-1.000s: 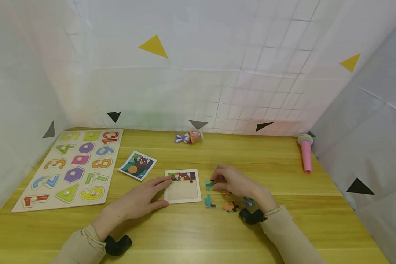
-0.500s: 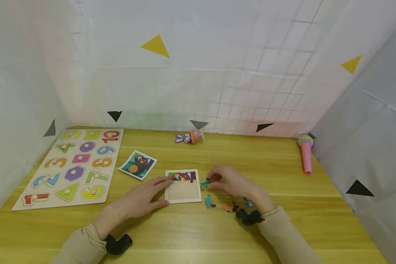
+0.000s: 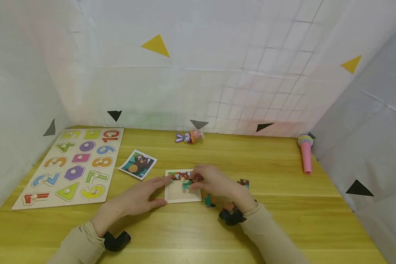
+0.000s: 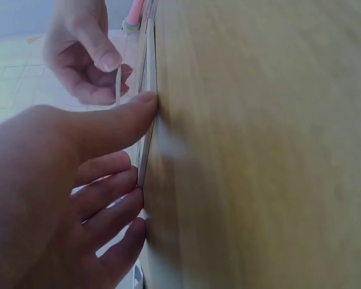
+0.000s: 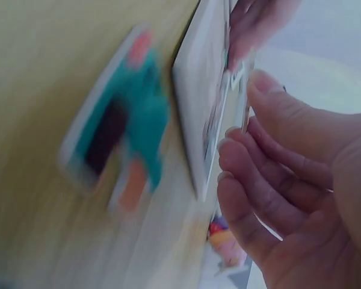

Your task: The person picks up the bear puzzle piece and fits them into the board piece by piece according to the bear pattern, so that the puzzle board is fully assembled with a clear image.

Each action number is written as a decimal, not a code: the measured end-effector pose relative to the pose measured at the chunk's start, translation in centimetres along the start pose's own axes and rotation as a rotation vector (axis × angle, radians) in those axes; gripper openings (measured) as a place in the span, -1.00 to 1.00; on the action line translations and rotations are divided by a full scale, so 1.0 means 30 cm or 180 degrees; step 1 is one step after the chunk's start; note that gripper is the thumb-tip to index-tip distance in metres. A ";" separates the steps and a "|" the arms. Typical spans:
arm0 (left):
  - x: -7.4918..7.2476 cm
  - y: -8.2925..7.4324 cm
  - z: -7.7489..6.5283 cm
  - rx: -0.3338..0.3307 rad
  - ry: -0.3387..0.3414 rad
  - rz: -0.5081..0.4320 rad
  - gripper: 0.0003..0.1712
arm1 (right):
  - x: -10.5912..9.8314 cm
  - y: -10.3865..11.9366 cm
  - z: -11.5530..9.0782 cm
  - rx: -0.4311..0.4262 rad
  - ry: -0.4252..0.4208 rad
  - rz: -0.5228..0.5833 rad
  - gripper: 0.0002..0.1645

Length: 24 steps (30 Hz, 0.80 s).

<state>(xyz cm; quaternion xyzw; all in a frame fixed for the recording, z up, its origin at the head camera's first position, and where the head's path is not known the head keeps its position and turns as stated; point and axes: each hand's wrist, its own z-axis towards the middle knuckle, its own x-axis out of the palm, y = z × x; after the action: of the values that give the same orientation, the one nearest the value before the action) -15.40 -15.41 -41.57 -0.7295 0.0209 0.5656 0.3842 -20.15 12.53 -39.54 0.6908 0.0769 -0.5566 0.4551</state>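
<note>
A small square puzzle tray lies on the table, with bear-picture pieces along its far part and bare wood nearer the person. My left hand rests at its left side, fingers and thumb extended and touching the edge, as the left wrist view also shows. Above the tray my right hand pinches a teal jigsaw piece between thumb and fingers. From the left wrist, that piece appears edge-on. A loose teal jigsaw piece lies just right of the tray, blurred in the right wrist view.
More loose pieces lie right of the tray, partly hidden by the right arm. A bear picture card and a wooden number board are on the left. A rabbit toy lies at the back, a pink toy microphone far right.
My right hand has moved left with the teal jigsaw piece, from the table beside the tray to over it. My left hand has stayed nearly still.
</note>
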 end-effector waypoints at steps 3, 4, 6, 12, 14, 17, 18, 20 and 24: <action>0.000 0.000 0.002 -0.0018 -0.0021 -0.0012 -0.22 | 0.014 0.025 0.026 0.0014 0.0047 -0.0060 -0.73; 0.000 -0.001 0.002 -0.0023 -0.0027 -0.0019 -0.21 | 0.019 0.033 0.035 0.0011 0.0051 -0.0085 -0.72; 0.000 -0.001 0.003 -0.0051 -0.0030 -0.0031 -0.20 | 0.029 0.046 0.050 -0.0022 0.0050 -0.0123 -0.72; 0.001 0.000 0.004 -0.0129 0.0012 -0.0051 -0.19 | 0.060 0.066 0.079 -0.0110 0.0031 -0.0136 -0.76; 0.002 0.003 0.005 -0.0109 0.0015 -0.0053 -0.19 | 0.070 0.066 0.084 -0.0114 0.0022 -0.0135 -0.76; 0.002 0.006 0.007 -0.0080 0.0004 -0.0059 -0.20 | 0.081 0.066 0.089 -0.0123 -0.0020 -0.0151 -0.75; 0.001 0.006 0.007 -0.0076 0.0002 -0.0061 -0.20 | 0.083 0.066 0.091 -0.0115 -0.0027 -0.0145 -0.74; 0.000 0.007 0.006 -0.0056 -0.0006 -0.0051 -0.19 | 0.089 0.063 0.093 -0.0093 -0.0031 -0.0159 -0.72; 0.000 0.009 0.006 -0.0044 -0.0006 -0.0034 -0.19 | 0.097 0.058 0.097 -0.0084 -0.0024 -0.0136 -0.71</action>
<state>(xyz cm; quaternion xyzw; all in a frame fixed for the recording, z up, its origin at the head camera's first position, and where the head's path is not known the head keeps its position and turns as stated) -15.67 -15.47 -41.72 -0.7317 0.0128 0.5643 0.3821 -20.05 8.27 -40.93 0.6808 0.0973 -0.5677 0.4524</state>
